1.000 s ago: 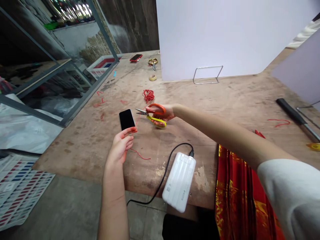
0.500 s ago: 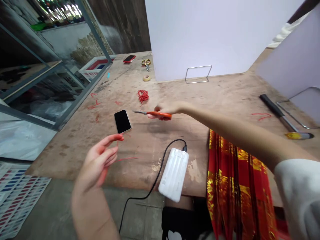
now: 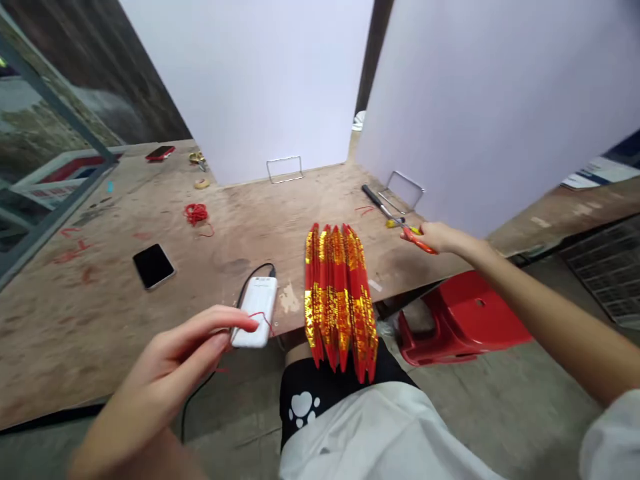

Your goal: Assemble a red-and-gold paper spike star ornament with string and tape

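Note:
My left hand [image 3: 187, 357] is closed in a pinch over the table's front edge, holding a thin red string [image 3: 263, 315] that loops out past the fingertips. Just behind it lies a white power bank [image 3: 263, 293] with a black cable. At the right, my right hand [image 3: 436, 236] grips orange-handled scissors [image 3: 420, 243], their blades pointing left beside a hammer [image 3: 380, 203]. Between my hands, a row of folded red and gold decorations [image 3: 340, 293] lies partly on the table and hangs over its edge toward my lap.
A black-screened phone [image 3: 153, 266] and a red string bundle [image 3: 196, 214] lie to the left. Farther back are a tape roll [image 3: 202, 184], gold-handled scissors [image 3: 198, 160] and a red phone [image 3: 160, 153]. White panels [image 3: 270, 80] stand behind; a red stool [image 3: 470, 310] is at right.
The view has swung right. My right hand has carried the scissors from the middle of the table to the right, near the hammer. My left hand, still pinching string, is now by the power bank.

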`<state>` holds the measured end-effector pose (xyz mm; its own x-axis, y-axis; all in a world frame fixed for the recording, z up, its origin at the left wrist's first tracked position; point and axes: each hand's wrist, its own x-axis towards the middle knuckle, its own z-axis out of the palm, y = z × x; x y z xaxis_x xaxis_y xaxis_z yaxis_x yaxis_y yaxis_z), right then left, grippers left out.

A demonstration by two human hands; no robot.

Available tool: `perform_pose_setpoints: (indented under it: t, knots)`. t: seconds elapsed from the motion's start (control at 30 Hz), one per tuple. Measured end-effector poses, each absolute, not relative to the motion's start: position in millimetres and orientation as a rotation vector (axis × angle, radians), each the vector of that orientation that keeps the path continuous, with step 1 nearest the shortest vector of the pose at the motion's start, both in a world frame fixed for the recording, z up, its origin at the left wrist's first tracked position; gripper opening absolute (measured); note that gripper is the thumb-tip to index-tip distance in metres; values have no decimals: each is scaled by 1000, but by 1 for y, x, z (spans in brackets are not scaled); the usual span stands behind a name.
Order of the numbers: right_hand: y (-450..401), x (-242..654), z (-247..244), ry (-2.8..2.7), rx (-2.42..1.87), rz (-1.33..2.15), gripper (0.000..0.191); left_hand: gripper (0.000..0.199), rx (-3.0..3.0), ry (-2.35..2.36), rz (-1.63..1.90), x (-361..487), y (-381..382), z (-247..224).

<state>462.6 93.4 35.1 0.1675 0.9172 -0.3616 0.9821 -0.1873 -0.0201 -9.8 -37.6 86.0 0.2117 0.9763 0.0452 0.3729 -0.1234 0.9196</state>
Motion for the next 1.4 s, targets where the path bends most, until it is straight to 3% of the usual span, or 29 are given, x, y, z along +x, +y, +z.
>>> perform_pose_setpoints:
  t: [0.3, 0.6, 0.67, 0.77, 0.83, 0.9, 0.97, 1.17, 1.3, 1.4]
  knots:
    - [83, 479, -23, 1711, 2446, -403, 44, 22, 1765, 1111, 512, 93, -46, 77]
    - [64, 456, 10, 2069, 2392, -492, 40, 23, 1806, 1078, 398, 117, -30, 68]
    - [36, 435, 24, 2364, 2204, -693, 38, 23, 1788, 1024, 350, 126, -27, 67]
    - [-12, 399, 34, 2852, 1354, -1817, 43, 25, 1783, 946, 266, 140, -25, 67]
    - [-37, 380, 33, 2804, 1202, -2094, 45, 25, 1774, 906, 221, 146, -26, 66]
    - [-51, 371, 30, 2637, 1263, -2227, 32, 26, 1750, 894, 208, 149, -27, 61]
    - [-54, 373, 32, 2515, 1337, -2232, 22, 26, 1711, 905, 218, 148, -30, 54]
    - [-33, 424, 90, 2744, 1339, -1818, 22, 38, 1476, 1047, 450, 125, -40, 35]
    - [-2, 459, 130, 2765, 1879, -1439, 28, 41, 1416, 1149, 447, 111, -31, 22]
    - [33, 474, 133, 2704, 2172, -1116, 34, 38, 1521, 1429, 450, 115, -15, 7]
